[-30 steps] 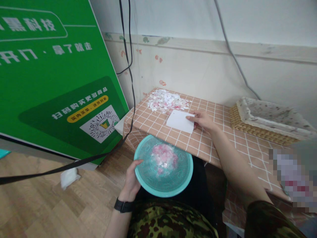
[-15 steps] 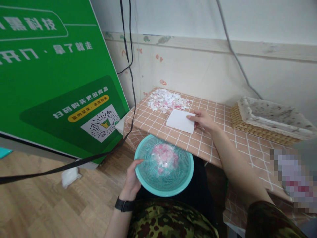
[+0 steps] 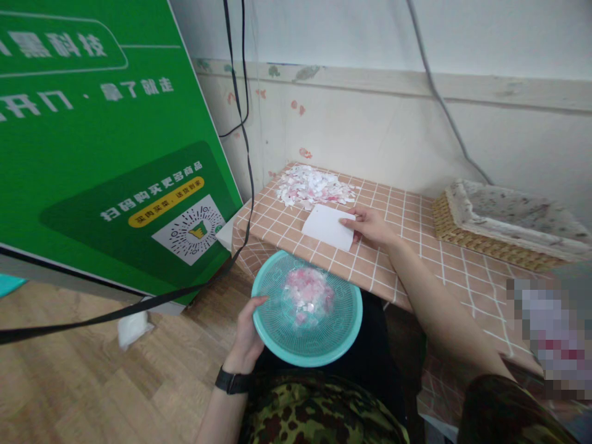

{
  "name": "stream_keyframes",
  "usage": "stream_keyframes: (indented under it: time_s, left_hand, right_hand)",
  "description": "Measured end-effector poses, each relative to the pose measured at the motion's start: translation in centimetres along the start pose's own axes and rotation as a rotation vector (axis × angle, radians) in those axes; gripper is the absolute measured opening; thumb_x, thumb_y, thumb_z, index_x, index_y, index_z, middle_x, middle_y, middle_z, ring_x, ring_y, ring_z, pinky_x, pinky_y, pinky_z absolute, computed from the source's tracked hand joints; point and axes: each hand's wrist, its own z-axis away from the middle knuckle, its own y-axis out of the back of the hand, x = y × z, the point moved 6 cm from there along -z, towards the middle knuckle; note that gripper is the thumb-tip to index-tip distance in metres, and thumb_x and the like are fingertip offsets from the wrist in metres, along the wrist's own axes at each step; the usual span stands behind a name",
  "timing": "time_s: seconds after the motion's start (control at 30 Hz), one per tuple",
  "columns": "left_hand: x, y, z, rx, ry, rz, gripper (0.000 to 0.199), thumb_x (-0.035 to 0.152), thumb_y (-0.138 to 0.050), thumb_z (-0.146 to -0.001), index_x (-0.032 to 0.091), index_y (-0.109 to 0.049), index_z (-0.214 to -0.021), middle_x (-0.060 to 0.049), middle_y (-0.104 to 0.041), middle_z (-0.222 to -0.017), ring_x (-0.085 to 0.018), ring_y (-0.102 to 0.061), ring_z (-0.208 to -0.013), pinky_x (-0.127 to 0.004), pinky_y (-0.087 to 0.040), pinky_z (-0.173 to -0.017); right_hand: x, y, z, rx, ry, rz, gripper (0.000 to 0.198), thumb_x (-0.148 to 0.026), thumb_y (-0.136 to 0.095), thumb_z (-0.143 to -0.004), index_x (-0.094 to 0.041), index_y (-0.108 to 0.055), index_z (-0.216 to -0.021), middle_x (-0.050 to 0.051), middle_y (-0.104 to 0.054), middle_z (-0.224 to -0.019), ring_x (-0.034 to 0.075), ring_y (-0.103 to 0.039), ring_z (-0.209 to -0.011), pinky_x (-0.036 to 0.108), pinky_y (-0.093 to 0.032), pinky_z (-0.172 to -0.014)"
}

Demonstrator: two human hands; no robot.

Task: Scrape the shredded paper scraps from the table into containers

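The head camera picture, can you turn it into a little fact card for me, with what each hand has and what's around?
Left hand: holds the rim of the turquoise colander
In the colander: pink and white bits, heaped
Right hand: holds a plain white card by one side
Under the card: checked tablecloth
Beyond the card: pile of scraps, mostly white, some pink
Farther right: woven basket with a spotted lining
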Motion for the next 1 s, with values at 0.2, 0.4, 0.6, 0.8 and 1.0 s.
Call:
stream_keyframes:
  time_s: [0.2,0.4,0.6,0.8,1.0]
  left_hand:
    - [0.0,0.0,0.0,-0.026,-0.004,-0.002,0.017,0.02,-0.066,-0.072,0.01,-0.072,-0.084,-0.008,-0.075,-0.076,-0.021,-0.069,-0.066,-0.033,-0.056,-0.067]
    - [-0.1,0.0,0.0,-0.003,0.002,-0.004,0.014,0.02,-0.067,-0.071,0.009,-0.072,-0.08,-0.007,-0.074,-0.072,-0.02,-0.067,-0.062,-0.033,-0.056,-0.066]
    - [0.0,-0.2,0.1,-0.005,0.017,0.008,0.015,0.019,-0.067,-0.07,0.009,-0.072,-0.08,-0.009,-0.075,-0.074,-0.02,-0.067,-0.062,-0.032,-0.055,-0.063]
    - [0.0,-0.1,0.1,0.002,0.011,0.018,0.012,0.018,-0.067,-0.07,0.01,-0.072,-0.077,-0.007,-0.074,-0.071,-0.02,-0.067,-0.06,-0.033,-0.056,-0.064]
    - [0.0,-0.1,0.1,0.01,0.006,0.012,0.011,0.018,-0.066,-0.07,0.01,-0.072,-0.075,-0.006,-0.074,-0.067,-0.019,-0.067,-0.058,-0.032,-0.057,-0.064]
  right_hand:
    - [0.0,-0.9,0.6,-0.188,-0.074,-0.043,0.038,-0.044,-0.077,-0.067,-0.016,-0.063,-0.089,0.002,-0.066,-0.065,0.013,-0.06,-0.048,0.023,-0.049,-0.039]
    - [-0.3,-1.1,0.7,-0.176,-0.078,-0.088,0.035,-0.041,-0.077,-0.068,-0.016,-0.061,-0.086,0.002,-0.066,-0.065,0.012,-0.059,-0.045,0.021,-0.049,-0.038]
    - [-1.0,-2.8,2.0,-0.397,-0.165,-0.032,0.035,-0.039,-0.078,-0.067,-0.015,-0.064,-0.088,0.002,-0.068,-0.071,0.011,-0.063,-0.052,0.02,-0.052,-0.044]
    - [-1.4,0.5,0.7,-0.052,-0.051,-0.105,0.04,-0.043,-0.078,-0.065,-0.015,-0.066,-0.091,0.003,-0.068,-0.069,0.011,-0.059,-0.049,0.022,-0.05,-0.041]
    - [-1.0,3.9,0.2,0.332,0.009,-0.02,0.047,-0.047,-0.076,-0.067,-0.013,-0.068,-0.1,0.0,-0.06,-0.056,0.009,-0.049,-0.039,0.021,-0.043,-0.035]
